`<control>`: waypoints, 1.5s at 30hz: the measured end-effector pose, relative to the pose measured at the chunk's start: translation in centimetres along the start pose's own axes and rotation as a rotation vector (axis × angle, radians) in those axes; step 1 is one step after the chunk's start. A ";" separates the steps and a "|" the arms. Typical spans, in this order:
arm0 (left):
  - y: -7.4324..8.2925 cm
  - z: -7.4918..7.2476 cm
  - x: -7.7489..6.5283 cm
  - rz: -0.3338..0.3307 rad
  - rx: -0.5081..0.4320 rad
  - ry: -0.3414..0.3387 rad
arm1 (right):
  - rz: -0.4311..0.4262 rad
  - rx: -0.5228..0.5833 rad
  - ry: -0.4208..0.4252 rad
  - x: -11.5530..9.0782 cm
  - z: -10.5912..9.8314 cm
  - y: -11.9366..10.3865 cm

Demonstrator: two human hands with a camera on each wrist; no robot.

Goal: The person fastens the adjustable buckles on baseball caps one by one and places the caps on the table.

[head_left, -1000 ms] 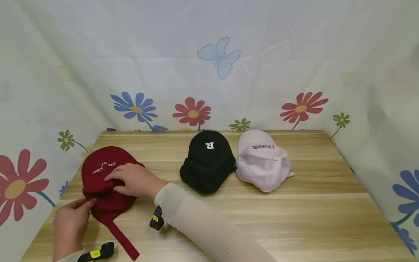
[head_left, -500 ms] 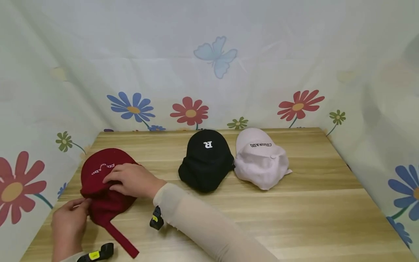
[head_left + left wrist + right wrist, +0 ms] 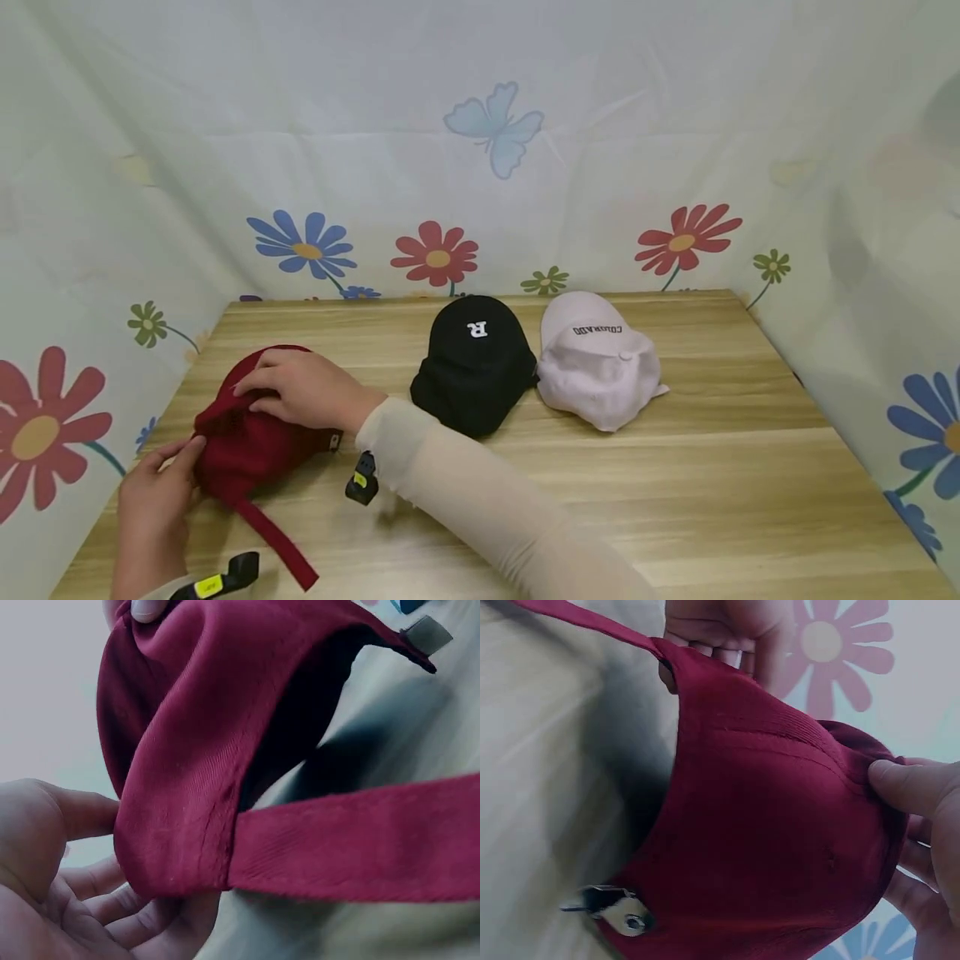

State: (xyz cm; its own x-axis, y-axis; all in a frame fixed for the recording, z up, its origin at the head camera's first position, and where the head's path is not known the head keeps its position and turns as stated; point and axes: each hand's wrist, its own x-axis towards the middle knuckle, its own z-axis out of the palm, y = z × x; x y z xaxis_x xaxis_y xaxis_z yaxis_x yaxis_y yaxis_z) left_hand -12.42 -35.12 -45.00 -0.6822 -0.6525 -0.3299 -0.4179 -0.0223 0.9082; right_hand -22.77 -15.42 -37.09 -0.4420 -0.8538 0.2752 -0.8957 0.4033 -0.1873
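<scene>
A dark red baseball cap (image 3: 255, 458) is held at the left of the table in the head view, its back toward the person. My left hand (image 3: 156, 508) grips its left edge; in the left wrist view the thumb is on one side and the fingers (image 3: 139, 919) pass beneath. My right hand (image 3: 311, 393) pinches the top, with the thumb (image 3: 907, 784) pressing on the fabric in the right wrist view. The loose strap (image 3: 279, 546) trails toward the person. A metal buckle (image 3: 626, 913) shows on the opposite side. The brim is mostly hidden.
A black cap (image 3: 474, 383) with a white R lies mid-table. Touching or nearly touching it on the right is a pale pink cap (image 3: 600, 375) lettered COLORADO. Behind the wooden table (image 3: 675, 517) hangs a flower-printed curtain (image 3: 615, 167).
The red cap has tipped up and away, so its lettering and most of its brim no longer show and the buckle has come into view. Both hands stay on it.
</scene>
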 end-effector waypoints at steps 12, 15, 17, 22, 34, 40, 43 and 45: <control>2.9 0.5 -1.9 0.106 -0.392 -0.191 | 0.067 0.101 -0.029 -0.5 -4.8 1.3; 3.5 0.6 -2.4 0.151 -0.505 -0.273 | 0.080 0.137 -0.008 -0.8 -5.9 1.8; 4.0 0.9 -2.5 0.196 -0.603 -0.339 | 0.072 0.140 0.034 -0.9 -6.8 2.3; 4.2 2.2 -2.8 0.272 -0.847 -0.545 | 0.090 0.136 0.110 -1.7 -8.4 3.4; 2.8 4.9 -4.3 0.232 -0.923 -0.969 | 0.187 0.128 0.203 -3.2 -10.1 4.5; 3.4 6.4 -6.5 0.382 -0.579 -0.937 | 0.205 0.142 0.225 -3.9 -11.2 4.4; 4.1 7.3 -7.3 0.439 -0.470 -0.859 | 0.209 0.133 0.234 -4.2 -11.7 4.4; 4.4 8.1 -7.5 0.474 -0.423 -0.827 | 0.214 0.138 0.237 -4.3 -12.1 4.5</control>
State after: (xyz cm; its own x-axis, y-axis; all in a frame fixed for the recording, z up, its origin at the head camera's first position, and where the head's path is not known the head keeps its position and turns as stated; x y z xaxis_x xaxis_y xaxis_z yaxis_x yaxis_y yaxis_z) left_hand -13.95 -24.19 -40.63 -0.9862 0.0558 0.1561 0.1359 -0.2670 0.9541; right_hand -25.49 -5.95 -27.72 -0.6328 -0.6481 0.4238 -0.7734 0.5029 -0.3859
